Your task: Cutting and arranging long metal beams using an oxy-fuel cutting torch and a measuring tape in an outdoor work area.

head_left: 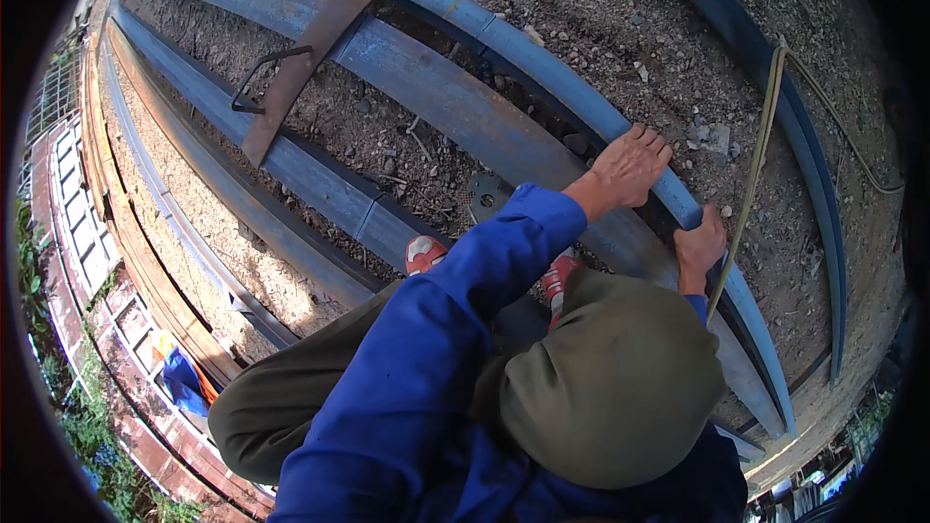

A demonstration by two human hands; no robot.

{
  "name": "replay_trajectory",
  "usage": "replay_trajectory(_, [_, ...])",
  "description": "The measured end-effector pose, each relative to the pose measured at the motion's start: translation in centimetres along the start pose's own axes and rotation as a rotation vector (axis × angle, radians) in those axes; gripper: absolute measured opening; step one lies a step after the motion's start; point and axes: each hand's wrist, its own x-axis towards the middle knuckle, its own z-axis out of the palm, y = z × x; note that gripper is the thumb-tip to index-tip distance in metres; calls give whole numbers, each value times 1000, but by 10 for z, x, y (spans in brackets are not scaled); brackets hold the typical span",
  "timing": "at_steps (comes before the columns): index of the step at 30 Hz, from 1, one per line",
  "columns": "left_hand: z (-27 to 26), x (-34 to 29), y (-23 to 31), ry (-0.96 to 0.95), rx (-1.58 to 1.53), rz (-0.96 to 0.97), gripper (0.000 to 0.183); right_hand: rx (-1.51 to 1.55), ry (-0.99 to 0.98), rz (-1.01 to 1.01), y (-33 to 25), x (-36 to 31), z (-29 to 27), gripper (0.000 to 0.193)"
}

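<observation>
Resting left hand point(628, 169) flat, fingers spread, on steel beam point(572, 92) | right hand point(699, 247) grip wrapped around beam edge

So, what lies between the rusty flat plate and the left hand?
In the head view, a grey steel beam runs from the rusty flat plate toward the left hand.

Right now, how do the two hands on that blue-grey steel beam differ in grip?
The left hand lies spread on top of the long blue-grey steel beam, fingers extended and palm down; the right hand is curled in a closed grip around the beam's edge. The left hand sits farther up the beam, the right lower, beside the tan rope. Both are bare and touch the same beam.
</observation>
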Motion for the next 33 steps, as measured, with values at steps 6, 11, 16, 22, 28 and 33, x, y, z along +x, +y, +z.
replay_trajectory(6, [-25,5,-6,-81,-128,-22,55,101,-2,-31,-8,5,-8,41])
replay_trajectory(11, [-1,47,30,-73,-159,28,59,248,-194,-9,36,15,-51,54])
replay_trajectory(16, [-20,8,-5,-89,-6,5,52,347,-52,-51,-5,11,-10,56])
replay_trajectory(22, [-20,15,32,-151,-67,25,35,355,84,103,16,-15,-22,54])
replay_trajectory(28, [-21,-3,11,-107,-2,11,31,426,-343,212,4,15,-33,43])
replay_trajectory(33, [-14,10,16,-93,-25,15,30,295,-772,140,66,75,10,45])
